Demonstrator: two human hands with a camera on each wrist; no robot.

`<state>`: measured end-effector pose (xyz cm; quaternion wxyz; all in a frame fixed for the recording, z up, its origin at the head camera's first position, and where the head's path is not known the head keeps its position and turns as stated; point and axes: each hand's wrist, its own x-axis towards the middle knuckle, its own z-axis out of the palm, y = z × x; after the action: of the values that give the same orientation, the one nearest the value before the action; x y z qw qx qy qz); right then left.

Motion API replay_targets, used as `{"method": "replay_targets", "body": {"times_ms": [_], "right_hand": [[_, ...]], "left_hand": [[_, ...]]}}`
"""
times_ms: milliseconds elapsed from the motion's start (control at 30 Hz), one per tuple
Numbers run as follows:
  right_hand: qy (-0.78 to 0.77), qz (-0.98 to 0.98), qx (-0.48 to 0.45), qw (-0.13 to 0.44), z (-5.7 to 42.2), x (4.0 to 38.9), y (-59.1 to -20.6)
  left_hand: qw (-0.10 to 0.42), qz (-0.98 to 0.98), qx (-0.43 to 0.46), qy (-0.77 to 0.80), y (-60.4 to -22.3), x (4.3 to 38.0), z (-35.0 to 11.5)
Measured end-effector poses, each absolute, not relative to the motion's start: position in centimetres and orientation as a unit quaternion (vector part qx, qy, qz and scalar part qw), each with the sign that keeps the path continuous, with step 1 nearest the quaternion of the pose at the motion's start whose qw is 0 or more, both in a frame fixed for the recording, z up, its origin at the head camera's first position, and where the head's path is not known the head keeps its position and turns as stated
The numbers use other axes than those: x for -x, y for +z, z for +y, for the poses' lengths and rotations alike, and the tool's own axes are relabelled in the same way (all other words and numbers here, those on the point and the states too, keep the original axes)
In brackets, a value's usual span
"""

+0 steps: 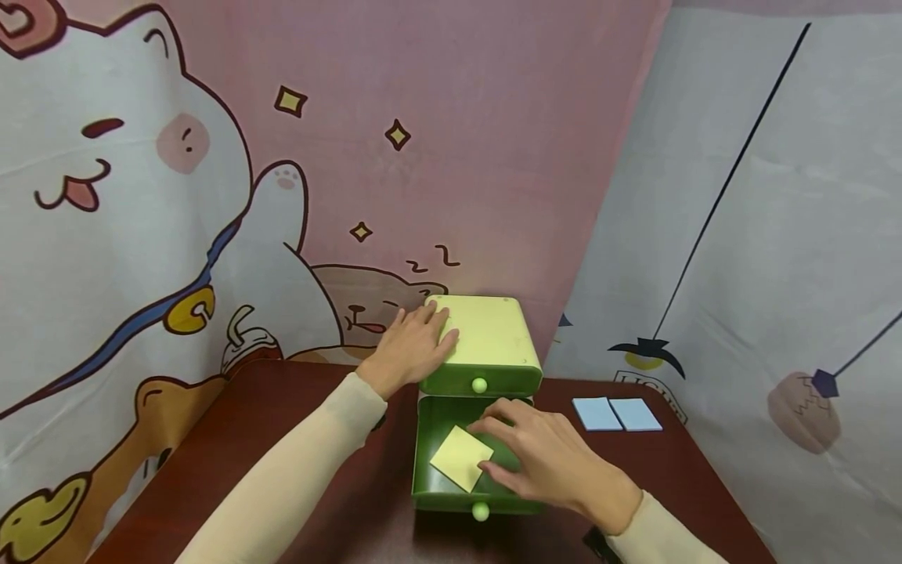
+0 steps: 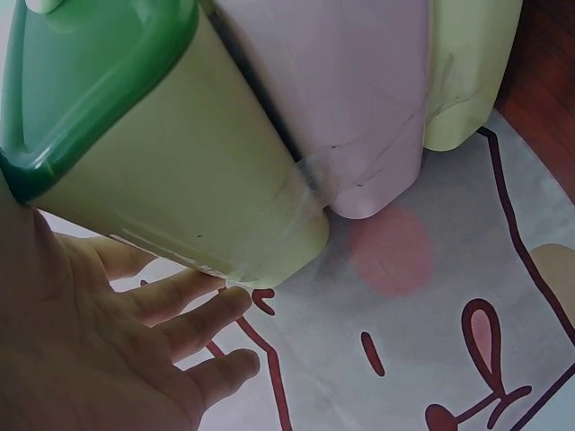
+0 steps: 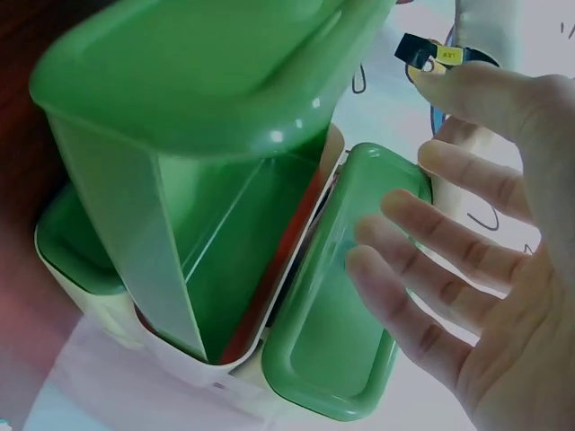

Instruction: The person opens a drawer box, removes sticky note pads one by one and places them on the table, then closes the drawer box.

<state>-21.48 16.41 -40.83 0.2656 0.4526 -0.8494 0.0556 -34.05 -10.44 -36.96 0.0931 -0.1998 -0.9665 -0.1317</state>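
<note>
A small desktop drawer cabinet [image 1: 493, 329] has a pale yellow top and green drawer fronts with round light-green knobs. My left hand [image 1: 412, 348] rests on its top left edge, fingers extended; in the left wrist view its fingers lie spread along the pale casing [image 2: 207, 180]. Below the top drawer, a green drawer [image 1: 451, 501] is pulled out. Inside lies a square pale yellow sticky-note pad [image 1: 460, 458], turned at an angle. My right hand [image 1: 546, 454] hovers over this drawer, thumb and fingers apart beside the pad. Nothing is held in it in the right wrist view.
Two light blue square pads [image 1: 597, 413] lie side by side on the dark red-brown table [image 1: 338, 486], right of the cabinet. A cartoon-printed cloth [image 1: 493, 157] hangs close behind the cabinet. The right wrist view shows shut drawers [image 3: 337, 296] on either side of the pulled-out one.
</note>
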Motion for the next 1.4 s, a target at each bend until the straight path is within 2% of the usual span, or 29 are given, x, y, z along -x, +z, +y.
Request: {"method": "replay_targets", "body": {"times_ms": [200, 500, 1033, 1400], "right_hand": [[0.035, -0.852, -0.466, 0.238, 15.9, 22.4, -40.2], [-0.001, -0.864, -0.478, 0.160, 15.3, 23.6, -39.6], [-0.050, -0.847, -0.523, 0.080, 14.3, 25.5, -38.9], [-0.088, -0.846, -0.524, 0.050, 13.4, 26.1, -39.0]], "left_hand": [[0.094, -0.966, 0.202, -0.130, -37.1, 34.2, -10.6], [0.089, -0.968, 0.196, -0.131, -37.1, 34.1, -10.6], [0.086, -0.968, 0.198, -0.131, -37.0, 34.1, -10.5], [0.088, -0.967, 0.199, -0.128, -36.9, 34.1, -10.5]]}}
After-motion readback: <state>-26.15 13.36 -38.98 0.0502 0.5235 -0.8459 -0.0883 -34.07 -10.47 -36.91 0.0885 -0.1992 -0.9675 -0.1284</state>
